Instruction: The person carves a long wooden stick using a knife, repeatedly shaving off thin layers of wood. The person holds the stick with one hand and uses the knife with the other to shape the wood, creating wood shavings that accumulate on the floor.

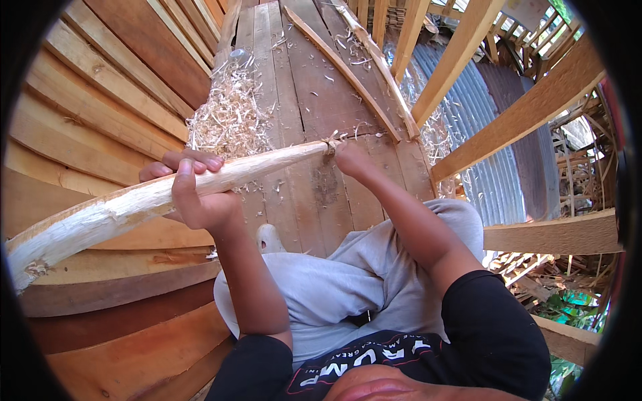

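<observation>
A long peeled wooden pole (127, 204), pale and rough, slants across in front of me from the left edge to the middle. My left hand (199, 200) is closed round it, thumb on the near side and fingertips over the top. Against the pole's narrow right end, my right hand (351, 159) makes a fist. A small dark band and some frayed fibres show just beside that fist; what its fingers grip is hidden.
Curly wood shavings (231, 117) are heaped on the plank floor (304, 194). Upright boards (100, 80) line the left side. Two long wood strips (344, 70) lie ahead. Wooden rails (521, 120) and corrugated metal sheets (491, 140) stand to the right.
</observation>
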`<action>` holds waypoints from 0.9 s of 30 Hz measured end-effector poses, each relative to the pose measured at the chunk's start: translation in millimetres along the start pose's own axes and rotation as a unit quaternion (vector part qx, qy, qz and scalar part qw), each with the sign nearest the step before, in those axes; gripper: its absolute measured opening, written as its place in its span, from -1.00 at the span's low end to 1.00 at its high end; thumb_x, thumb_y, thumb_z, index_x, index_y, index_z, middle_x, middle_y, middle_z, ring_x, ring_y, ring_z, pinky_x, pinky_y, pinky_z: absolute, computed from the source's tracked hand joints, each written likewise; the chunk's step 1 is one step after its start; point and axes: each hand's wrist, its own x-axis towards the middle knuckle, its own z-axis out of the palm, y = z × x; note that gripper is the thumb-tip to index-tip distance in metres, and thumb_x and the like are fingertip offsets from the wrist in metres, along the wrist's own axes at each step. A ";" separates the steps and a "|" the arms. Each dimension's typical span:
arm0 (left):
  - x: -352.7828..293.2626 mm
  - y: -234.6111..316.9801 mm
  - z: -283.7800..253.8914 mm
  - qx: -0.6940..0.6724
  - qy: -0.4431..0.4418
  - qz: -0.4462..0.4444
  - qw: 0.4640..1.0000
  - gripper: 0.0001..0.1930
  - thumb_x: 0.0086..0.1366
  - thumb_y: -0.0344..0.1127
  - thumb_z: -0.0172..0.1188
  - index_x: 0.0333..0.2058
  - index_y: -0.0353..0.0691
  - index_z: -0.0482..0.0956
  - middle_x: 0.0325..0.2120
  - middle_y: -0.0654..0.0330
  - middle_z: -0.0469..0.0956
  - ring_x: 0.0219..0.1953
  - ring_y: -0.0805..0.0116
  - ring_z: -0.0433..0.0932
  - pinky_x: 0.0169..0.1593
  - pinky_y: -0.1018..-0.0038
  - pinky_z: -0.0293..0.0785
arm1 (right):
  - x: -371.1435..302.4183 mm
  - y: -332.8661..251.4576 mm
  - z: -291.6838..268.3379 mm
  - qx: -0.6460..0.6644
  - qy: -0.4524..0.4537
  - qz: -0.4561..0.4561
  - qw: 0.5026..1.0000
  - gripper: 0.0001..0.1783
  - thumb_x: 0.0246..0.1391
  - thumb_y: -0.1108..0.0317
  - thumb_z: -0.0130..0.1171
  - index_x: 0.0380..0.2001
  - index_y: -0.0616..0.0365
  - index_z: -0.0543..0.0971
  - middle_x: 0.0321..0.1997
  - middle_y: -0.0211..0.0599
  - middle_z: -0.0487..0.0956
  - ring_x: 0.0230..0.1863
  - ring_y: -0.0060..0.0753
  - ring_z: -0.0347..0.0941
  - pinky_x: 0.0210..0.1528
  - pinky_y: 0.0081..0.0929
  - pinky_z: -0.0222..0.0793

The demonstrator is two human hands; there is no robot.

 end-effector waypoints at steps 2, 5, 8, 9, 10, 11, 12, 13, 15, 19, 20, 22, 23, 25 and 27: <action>1.1 2.3 -4.2 0.005 0.004 0.001 1.000 -0.75 -0.02 -0.48 -0.04 -0.32 -0.20 0.17 -0.73 0.19 0.20 -0.76 0.36 0.29 -0.63 0.52 0.37 | -13.1 -33.8 -11.1 0.019 -0.018 0.012 1.000 -0.43 0.24 0.11 -0.33 -0.32 0.41 0.55 -0.17 0.32 0.52 -0.11 0.33 0.45 0.04 0.06 0.29; 2.2 3.6 -8.1 0.001 -0.003 0.002 1.000 -0.74 -0.02 -0.48 -0.04 -0.32 -0.20 0.17 -0.73 0.19 0.20 -0.76 0.35 0.29 -0.63 0.51 0.37 | -47.9 -105.6 -31.6 0.074 -0.020 0.038 0.996 -0.44 0.24 0.12 -0.33 -0.31 0.42 0.54 -0.16 0.34 0.52 -0.10 0.33 0.44 0.02 0.06 0.30; -0.7 5.3 -3.8 0.007 0.012 -0.016 1.000 -0.74 -0.02 -0.48 -0.03 -0.31 -0.20 0.17 -0.72 0.19 0.21 -0.76 0.35 0.29 -0.62 0.50 0.37 | -41.1 -93.7 -28.0 0.078 -0.026 0.024 0.996 -0.42 0.25 0.11 -0.35 -0.29 0.42 0.54 -0.18 0.38 0.50 -0.10 0.34 0.44 0.02 0.06 0.31; -2.1 3.3 -0.9 0.006 0.007 -0.017 1.000 -0.74 -0.02 -0.47 -0.02 -0.31 -0.19 0.17 -0.72 0.19 0.21 -0.75 0.35 0.29 -0.62 0.50 0.37 | -25.0 -57.6 -16.2 0.079 0.001 0.038 0.996 -0.41 0.25 0.10 -0.36 -0.29 0.43 0.53 -0.18 0.40 0.50 -0.10 0.35 0.44 0.02 0.06 0.31; -0.9 1.4 -2.0 0.012 0.001 -0.010 1.000 -0.74 -0.02 -0.47 -0.02 -0.31 -0.19 0.17 -0.72 0.19 0.21 -0.75 0.35 0.29 -0.62 0.50 0.37 | -14.5 -40.4 -8.0 0.083 0.023 0.044 0.995 -0.40 0.26 0.09 -0.38 -0.29 0.43 0.53 -0.19 0.42 0.49 -0.10 0.36 0.44 0.02 0.06 0.31; 1.7 0.6 -4.6 0.022 -0.003 0.002 1.000 -0.74 -0.01 -0.46 -0.02 -0.30 -0.19 0.17 -0.72 0.19 0.21 -0.74 0.35 0.29 -0.62 0.50 0.37 | -19.0 -51.3 -10.4 0.104 0.021 0.069 0.992 -0.40 0.25 0.09 -0.37 -0.24 0.43 0.52 -0.17 0.41 0.49 -0.10 0.37 0.43 0.02 0.05 0.31; 1.9 1.2 -4.0 0.019 -0.004 -0.001 1.000 -0.74 -0.01 -0.46 -0.02 -0.30 -0.19 0.17 -0.72 0.19 0.21 -0.74 0.35 0.30 -0.61 0.50 0.37 | -20.2 -51.9 -9.1 0.096 0.022 0.071 0.993 -0.40 0.25 0.09 -0.37 -0.26 0.43 0.52 -0.19 0.40 0.50 -0.10 0.37 0.43 0.01 0.05 0.31; 1.7 2.6 -3.5 0.016 -0.006 -0.005 1.000 -0.74 -0.01 -0.46 -0.02 -0.30 -0.18 0.17 -0.72 0.19 0.21 -0.74 0.35 0.30 -0.61 0.51 0.37 | -20.6 -51.6 -7.8 0.088 0.022 0.073 0.993 -0.40 0.24 0.09 -0.36 -0.28 0.42 0.53 -0.20 0.38 0.50 -0.11 0.37 0.44 0.00 0.05 0.32; 2.8 3.9 -6.0 0.004 -0.005 -0.003 1.000 -0.75 0.00 -0.45 -0.03 -0.31 -0.18 0.17 -0.73 0.20 0.20 -0.73 0.35 0.31 -0.61 0.51 0.37 | -30.6 -72.1 -15.4 0.062 -0.004 0.052 0.997 -0.41 0.25 0.10 -0.37 -0.28 0.39 0.56 -0.20 0.33 0.53 -0.10 0.32 0.46 0.02 0.02 0.33; -0.4 2.5 -2.9 0.003 0.001 -0.019 1.000 -0.76 0.01 -0.45 -0.03 -0.31 -0.18 0.18 -0.72 0.20 0.20 -0.74 0.35 0.30 -0.61 0.51 0.37 | -28.4 -71.3 -20.8 0.056 -0.016 0.059 0.997 -0.42 0.24 0.14 -0.39 -0.29 0.34 0.59 -0.17 0.25 0.55 -0.06 0.21 0.48 0.06 -0.03 0.34; -0.9 2.7 -0.7 0.013 0.005 -0.022 1.000 -0.76 0.01 -0.46 -0.03 -0.31 -0.17 0.18 -0.72 0.20 0.20 -0.74 0.35 0.30 -0.61 0.50 0.37 | -15.4 -52.8 -14.5 0.070 0.005 0.075 0.995 -0.43 0.24 0.15 -0.38 -0.29 0.34 0.59 -0.17 0.25 0.55 -0.06 0.20 0.48 0.06 -0.03 0.34; 1.3 3.8 -0.9 0.008 -0.008 -0.011 1.000 -0.76 0.01 -0.45 -0.03 -0.31 -0.17 0.18 -0.72 0.20 0.20 -0.74 0.35 0.30 -0.61 0.50 0.37 | -11.6 -45.0 -16.3 0.079 0.005 0.045 0.996 -0.43 0.22 0.14 -0.35 -0.38 0.38 0.57 -0.23 0.27 0.55 -0.12 0.24 0.49 0.02 0.02 0.34; 1.9 4.3 -1.0 0.004 -0.015 -0.006 1.000 -0.76 0.01 -0.45 -0.03 -0.31 -0.17 0.18 -0.72 0.20 0.20 -0.74 0.35 0.30 -0.61 0.50 0.38 | -9.2 -39.5 -4.3 0.067 0.046 0.038 0.996 -0.42 0.22 0.13 -0.35 -0.45 0.39 0.56 -0.29 0.30 0.54 -0.16 0.29 0.48 -0.01 0.03 0.33; -0.6 4.3 -3.0 0.001 -0.014 -0.008 1.000 -0.76 0.02 -0.45 -0.03 -0.31 -0.17 0.18 -0.72 0.21 0.20 -0.74 0.35 0.30 -0.60 0.51 0.37 | -18.0 -43.8 0.0 0.045 0.075 0.024 0.996 -0.40 0.23 0.11 -0.35 -0.50 0.40 0.55 -0.32 0.33 0.53 -0.19 0.32 0.48 -0.03 0.05 0.32; 0.0 4.9 -3.9 -0.003 -0.009 -0.017 1.000 -0.76 0.01 -0.45 -0.03 -0.31 -0.17 0.18 -0.72 0.21 0.20 -0.74 0.35 0.30 -0.60 0.51 0.37 | -27.6 -56.1 -5.7 0.032 0.058 0.008 0.998 -0.40 0.23 0.11 -0.36 -0.47 0.39 0.55 -0.29 0.33 0.53 -0.17 0.30 0.48 -0.01 0.05 0.31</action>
